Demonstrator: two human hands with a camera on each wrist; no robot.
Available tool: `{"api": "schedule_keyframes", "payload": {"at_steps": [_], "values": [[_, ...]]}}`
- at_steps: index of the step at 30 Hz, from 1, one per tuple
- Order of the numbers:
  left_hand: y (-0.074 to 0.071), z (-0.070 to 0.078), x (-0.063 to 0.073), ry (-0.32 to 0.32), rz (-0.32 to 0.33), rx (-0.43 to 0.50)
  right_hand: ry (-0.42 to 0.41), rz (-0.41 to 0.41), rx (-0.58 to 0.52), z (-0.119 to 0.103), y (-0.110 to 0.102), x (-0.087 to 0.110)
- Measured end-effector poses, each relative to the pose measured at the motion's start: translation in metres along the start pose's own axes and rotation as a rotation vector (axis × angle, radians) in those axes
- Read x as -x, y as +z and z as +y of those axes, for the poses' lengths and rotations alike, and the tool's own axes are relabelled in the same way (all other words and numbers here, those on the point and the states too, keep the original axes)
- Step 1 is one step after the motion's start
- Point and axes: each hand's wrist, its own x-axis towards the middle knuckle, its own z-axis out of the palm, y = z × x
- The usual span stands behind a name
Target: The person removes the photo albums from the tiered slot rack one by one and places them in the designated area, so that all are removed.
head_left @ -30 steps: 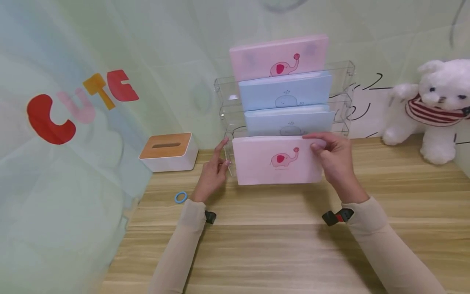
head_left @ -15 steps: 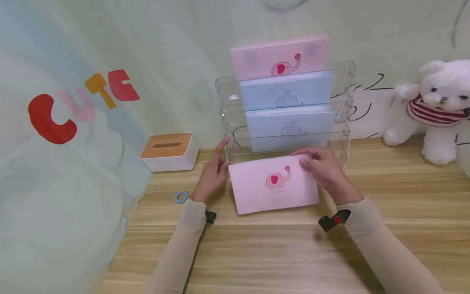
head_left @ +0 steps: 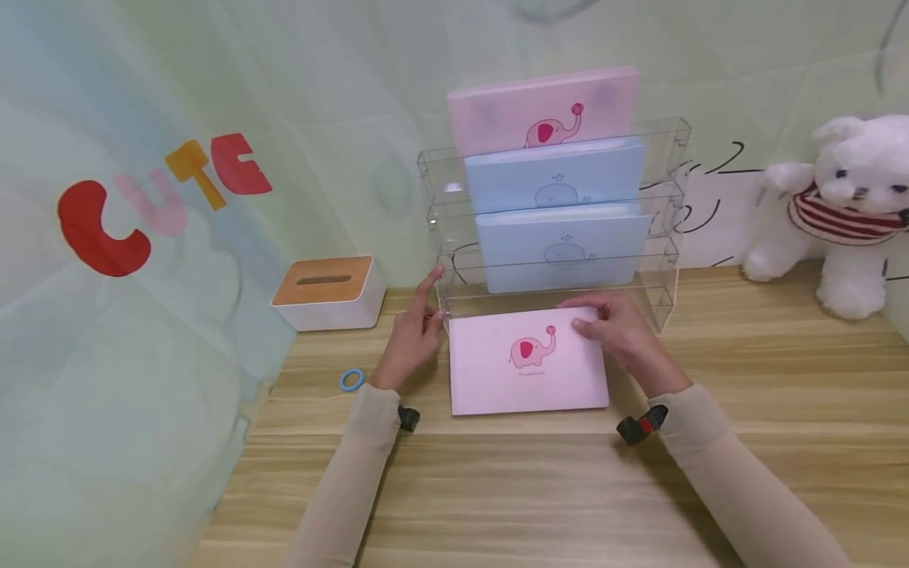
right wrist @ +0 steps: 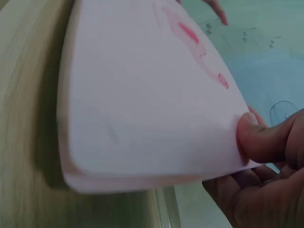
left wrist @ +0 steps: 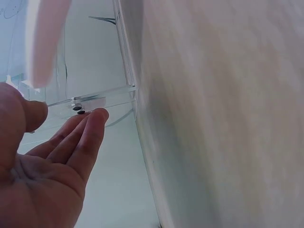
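A pink notebook [head_left: 525,379] with a red elephant on its cover is low in front of a clear acrylic rack [head_left: 653,272]. My right hand [head_left: 607,327] pinches its upper right corner, thumb on the cover and fingers behind. In the right wrist view the notebook's near edge [right wrist: 128,183] hangs close over the table, covers slightly parted. My left hand [head_left: 415,335] holds the left side of the rack, its fingertips beside a small bolt [left wrist: 77,105] in the left wrist view. Two blue whale notebooks [head_left: 554,173] and another pink elephant notebook [head_left: 543,102] stand in the upper tiers.
A white tissue box [head_left: 330,292] with a wooden lid stands left of the rack. On the wooden table [head_left: 497,489] lies a blue ring [head_left: 352,380] near the left wrist. A white teddy bear [head_left: 845,205] sits at the right, against the curtained wall.
My right hand has drawn the pink notebook out of the rack's lowest tier, down and toward me, and it now leans flatter. My left hand has stayed at the rack's side.
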Motion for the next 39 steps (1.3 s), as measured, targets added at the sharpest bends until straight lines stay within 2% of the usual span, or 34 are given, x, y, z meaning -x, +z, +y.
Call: {"api": "schedule_keyframes", "payload": {"at_steps": [5,9,15,21,24,32,39], "values": [[0.001,0.0,-0.001,-0.013,-0.006,0.014,-0.07,-0.031,0.089,0.011,-0.001,-0.007],[0.001,0.001,-0.001,-0.018,-0.007,0.014,-0.049,-0.027,0.114,0.02,0.0,-0.011],[0.001,0.003,-0.002,-0.024,-0.007,0.018,0.058,-0.009,0.002,0.029,0.003,-0.014],[0.001,0.003,-0.003,-0.023,-0.004,0.019,0.062,-0.021,-0.041,0.033,0.004,-0.015],[0.001,0.003,-0.003,-0.016,-0.004,0.021,0.046,-0.055,0.011,0.033,0.002,-0.015],[0.0,0.001,-0.002,-0.003,-0.006,0.009,-0.068,-0.23,0.29,0.022,-0.021,-0.009],[0.0,0.0,0.0,-0.002,-0.005,0.006,-0.162,-0.29,0.436,0.011,-0.04,-0.004]]}}
